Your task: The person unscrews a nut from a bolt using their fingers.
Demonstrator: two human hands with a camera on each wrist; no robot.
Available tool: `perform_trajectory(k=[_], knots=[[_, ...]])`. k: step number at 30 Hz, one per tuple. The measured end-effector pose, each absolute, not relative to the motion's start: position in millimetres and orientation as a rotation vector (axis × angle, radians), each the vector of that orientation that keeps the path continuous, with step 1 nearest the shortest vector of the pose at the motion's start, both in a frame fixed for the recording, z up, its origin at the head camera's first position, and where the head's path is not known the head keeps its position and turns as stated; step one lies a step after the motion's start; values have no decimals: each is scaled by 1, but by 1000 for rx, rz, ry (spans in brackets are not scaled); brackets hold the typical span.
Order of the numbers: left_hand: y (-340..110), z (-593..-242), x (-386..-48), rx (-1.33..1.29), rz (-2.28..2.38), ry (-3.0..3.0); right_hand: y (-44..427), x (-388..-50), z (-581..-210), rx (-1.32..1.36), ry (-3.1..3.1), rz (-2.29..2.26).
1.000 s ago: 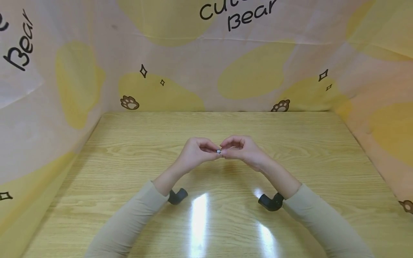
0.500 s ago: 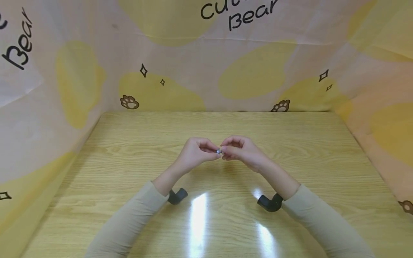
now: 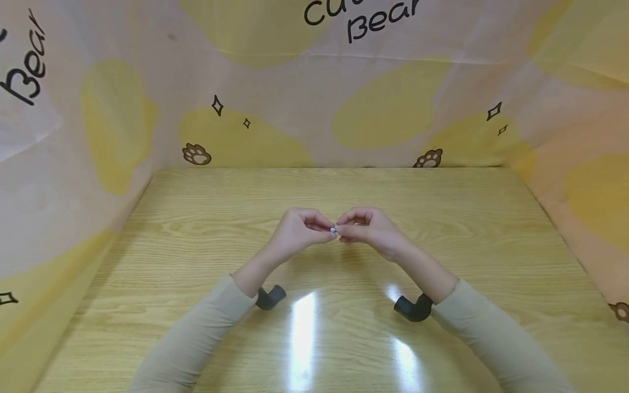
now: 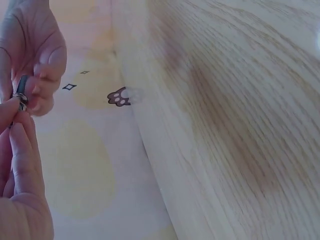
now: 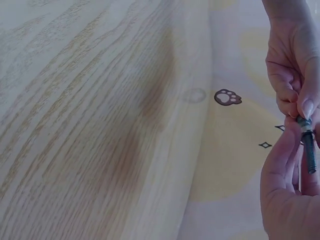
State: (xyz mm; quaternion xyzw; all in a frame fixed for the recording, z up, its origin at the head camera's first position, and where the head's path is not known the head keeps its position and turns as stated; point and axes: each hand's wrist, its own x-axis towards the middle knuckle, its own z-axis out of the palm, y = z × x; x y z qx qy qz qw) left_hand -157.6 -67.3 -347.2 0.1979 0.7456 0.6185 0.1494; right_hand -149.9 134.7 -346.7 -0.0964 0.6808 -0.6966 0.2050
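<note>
Between the fingertips of both hands is a small bolt (image 3: 333, 230), held above the table (image 3: 334, 191). The left hand (image 3: 297, 232) pinches it from the left, thumb below. From the right, the fingertips of the right hand (image 3: 371, 232) meet it. In the right wrist view, the dark threaded shaft (image 5: 311, 155) points down past the right fingers, with the left thumb and a finger on its upper end. A shiny metal ring or nut (image 4: 21, 98) surrounds the shaft in the left wrist view, pinched by fingertips. Fingers partly cover both parts.
Black elbow-shaped pieces show beside the cuffs, one at the left (image 3: 271, 298) and one at the right (image 3: 414, 308). A printed cloth (image 3: 275, 82) stands behind the table and along both sides. Light reflects off the near tabletop.
The right thumb and fingers have shifted slightly around the small piece. The left hand keeps nearly the same place and grip. The head view has tilted a little.
</note>
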Motion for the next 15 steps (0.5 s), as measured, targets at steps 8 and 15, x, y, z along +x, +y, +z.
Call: perform_trajectory(k=[8,15], knots=[[-64,-347,-157,564,1776,2153,137,-148,-345,-271,1888,-1943],[-65,-346,-156,542,1777,2168,137,-148,-345,-207,1783,-1972]])
